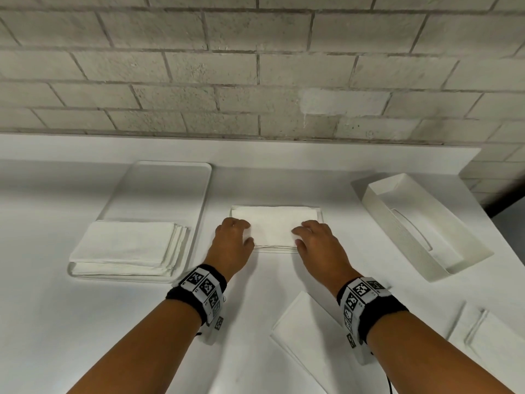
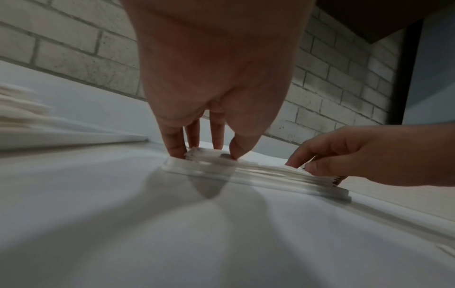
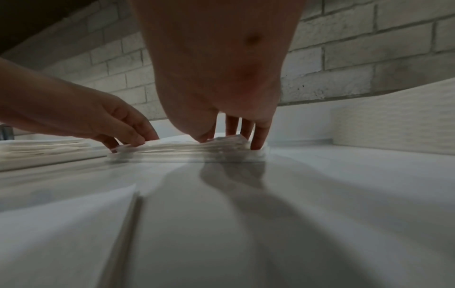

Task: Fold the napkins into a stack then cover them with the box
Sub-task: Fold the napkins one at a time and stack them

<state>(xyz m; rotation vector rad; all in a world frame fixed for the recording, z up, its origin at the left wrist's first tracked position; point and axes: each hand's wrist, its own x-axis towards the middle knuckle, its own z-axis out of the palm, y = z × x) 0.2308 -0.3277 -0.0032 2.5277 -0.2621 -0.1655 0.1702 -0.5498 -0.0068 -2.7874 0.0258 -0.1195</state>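
A stack of folded white napkins (image 1: 275, 227) lies on a small clear base (image 1: 321, 213) at the table's middle. My left hand (image 1: 235, 234) touches the stack's left end, fingertips down on it and thumb at the near corner. My right hand (image 1: 309, 237) does the same at the right end. In the left wrist view the left fingertips (image 2: 177, 152) stand nearly straight against the stack (image 2: 258, 169). In the right wrist view the right little finger (image 3: 258, 144) sits beside the stack (image 3: 187, 150). The white box (image 1: 420, 226) lies open side up at the right.
A long white tray (image 1: 159, 189) at the left holds a pile of larger napkins (image 1: 127, 245). One napkin (image 1: 306, 336) lies flat near the front, under my right forearm. Another flat white piece (image 1: 488, 334) is at the front right. A brick wall backs the table.
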